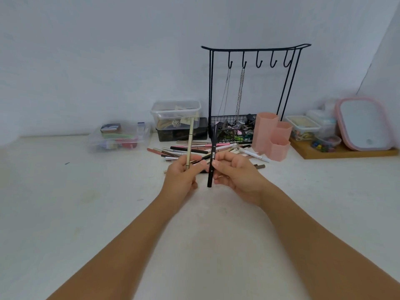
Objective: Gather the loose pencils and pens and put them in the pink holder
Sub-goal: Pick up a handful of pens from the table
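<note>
left hand [181, 174] grips a beige pencil [190, 141] upright; right hand [234, 176] pinches a black pen [211, 161]. the pink holder [271, 136] compartments look empty.

1. A black wire rack [253, 87] with hanging chains is standing beyond the hands.
2. Stacked lidded tubs [176, 113] are sitting behind the left hand, a clear box [120, 137] further left.
3. A pink-rimmed mirror [365, 124] is leaning far right, on a wooden tray [346, 153].
</note>
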A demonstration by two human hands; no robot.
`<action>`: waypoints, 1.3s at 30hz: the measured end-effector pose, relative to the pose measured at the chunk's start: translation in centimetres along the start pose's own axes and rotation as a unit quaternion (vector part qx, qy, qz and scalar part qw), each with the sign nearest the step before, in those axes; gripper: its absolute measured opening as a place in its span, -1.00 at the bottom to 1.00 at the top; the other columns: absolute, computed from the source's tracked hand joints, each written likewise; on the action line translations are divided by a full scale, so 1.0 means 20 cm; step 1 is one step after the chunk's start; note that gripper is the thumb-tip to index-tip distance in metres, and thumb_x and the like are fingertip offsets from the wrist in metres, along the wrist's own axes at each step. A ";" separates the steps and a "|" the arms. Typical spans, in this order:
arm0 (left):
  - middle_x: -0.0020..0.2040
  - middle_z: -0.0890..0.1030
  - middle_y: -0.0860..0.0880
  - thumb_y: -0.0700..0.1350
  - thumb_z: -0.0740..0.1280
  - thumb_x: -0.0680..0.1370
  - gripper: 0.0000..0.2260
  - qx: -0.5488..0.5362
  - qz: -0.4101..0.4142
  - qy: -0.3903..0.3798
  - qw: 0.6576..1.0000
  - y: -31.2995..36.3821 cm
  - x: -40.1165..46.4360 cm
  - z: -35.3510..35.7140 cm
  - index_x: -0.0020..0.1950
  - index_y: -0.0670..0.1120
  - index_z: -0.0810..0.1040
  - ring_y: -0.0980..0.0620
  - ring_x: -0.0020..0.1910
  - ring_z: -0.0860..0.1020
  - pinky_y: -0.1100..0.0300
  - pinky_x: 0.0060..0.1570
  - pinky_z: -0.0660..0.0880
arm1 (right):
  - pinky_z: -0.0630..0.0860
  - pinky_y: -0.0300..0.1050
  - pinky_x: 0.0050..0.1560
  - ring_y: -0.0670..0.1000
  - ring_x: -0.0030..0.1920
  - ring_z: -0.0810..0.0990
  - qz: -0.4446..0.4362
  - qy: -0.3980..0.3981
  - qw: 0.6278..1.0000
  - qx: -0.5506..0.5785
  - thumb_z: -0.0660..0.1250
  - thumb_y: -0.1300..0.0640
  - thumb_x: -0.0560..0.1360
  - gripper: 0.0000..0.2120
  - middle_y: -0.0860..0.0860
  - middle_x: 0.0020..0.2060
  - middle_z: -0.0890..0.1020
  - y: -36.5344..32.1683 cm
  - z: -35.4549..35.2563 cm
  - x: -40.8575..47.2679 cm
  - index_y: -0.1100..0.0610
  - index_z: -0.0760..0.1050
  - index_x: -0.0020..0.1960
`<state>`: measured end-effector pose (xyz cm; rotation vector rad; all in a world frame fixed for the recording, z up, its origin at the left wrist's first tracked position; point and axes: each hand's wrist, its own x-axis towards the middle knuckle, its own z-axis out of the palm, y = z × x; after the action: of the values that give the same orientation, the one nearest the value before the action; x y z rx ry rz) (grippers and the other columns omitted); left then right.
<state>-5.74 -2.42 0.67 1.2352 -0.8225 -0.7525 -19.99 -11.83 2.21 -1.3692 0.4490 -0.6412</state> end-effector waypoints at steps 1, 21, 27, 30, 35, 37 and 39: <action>-0.41 0.47 0.07 -0.18 0.48 0.53 -0.77 0.006 0.008 -0.016 1.000 -0.01 -0.01 0.03 0.16 -0.17 0.61 0.16 -0.50 0.37 0.28 -0.48 0.34 | 0.63 -0.17 -0.17 0.04 -0.22 0.58 0.001 -0.004 1.000 0.022 0.29 0.30 0.61 -0.93 0.16 -0.19 0.62 0.01 0.00 0.00 0.26 0.50 0.09; -0.45 0.26 0.06 0.08 0.25 0.67 -0.67 0.051 -0.070 0.030 0.996 0.01 0.03 0.00 -0.25 0.00 0.32 0.09 -0.52 0.15 0.20 -0.51 0.06 | 0.42 -0.33 -0.26 -0.22 -0.31 0.54 -0.038 0.134 0.889 -0.437 0.53 0.20 0.42 -0.88 -0.06 -0.24 0.64 -0.07 -0.31 0.00 0.02 0.65 -0.11; -0.45 0.23 0.05 0.06 0.29 0.66 -0.62 0.014 -0.098 0.045 0.994 0.03 0.03 -0.02 -0.30 0.03 0.27 0.09 -0.51 0.12 0.20 -0.50 0.05 | 0.47 -0.14 -0.08 -0.06 -0.09 0.52 -0.053 0.115 0.830 -0.543 0.51 0.18 0.41 -0.84 -0.08 -0.09 0.57 0.00 -0.33 0.01 -0.04 0.60 -0.10; -0.46 0.24 0.06 0.02 0.30 0.66 -0.64 0.007 -0.099 0.043 0.994 0.04 0.02 -0.02 -0.29 0.02 0.29 0.10 -0.53 0.14 0.24 -0.54 0.08 | 0.48 -0.18 -0.06 -0.06 -0.10 0.54 -0.063 0.102 0.824 -0.554 0.51 0.21 0.42 -0.82 -0.07 -0.11 0.58 -0.01 -0.36 0.01 -0.03 0.59 -0.11; -0.47 0.26 0.07 -0.03 0.33 0.64 -0.68 -0.020 -0.102 0.039 0.994 0.05 0.00 -0.03 -0.27 -0.01 0.34 0.12 -0.55 0.15 0.28 -0.59 0.11 | 0.46 -0.23 -0.12 -0.09 -0.20 0.53 -0.065 0.098 0.816 -0.567 0.46 0.30 0.46 -0.83 -0.12 -0.21 0.56 0.00 -0.39 0.01 0.04 0.64 -0.09; -0.47 0.25 0.07 -0.03 0.31 0.65 -0.71 -0.026 -0.102 0.034 0.994 0.04 0.00 -0.04 -0.25 -0.03 0.37 0.11 -0.54 0.14 0.27 -0.58 0.08 | 0.43 -0.23 -0.16 -0.13 -0.25 0.51 -0.064 0.086 0.809 -0.578 0.46 0.28 0.47 -0.87 -0.16 -0.27 0.55 0.00 -0.38 0.00 0.08 0.68 -0.07; -0.46 0.24 0.06 -0.04 0.29 0.66 -0.74 -0.035 -0.103 0.027 0.994 0.04 0.00 -0.04 -0.22 -0.04 0.39 0.11 -0.53 0.13 0.26 -0.56 0.05 | 0.40 -0.22 -0.17 -0.12 -0.26 0.50 -0.062 0.071 0.811 -0.577 0.45 0.26 0.49 -0.89 -0.17 -0.29 0.55 -0.01 -0.37 -0.01 0.07 0.69 -0.08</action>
<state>-5.00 -1.95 1.36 1.2838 -0.6253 -0.9028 -24.88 -17.33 1.21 -2.5334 0.9642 -0.5761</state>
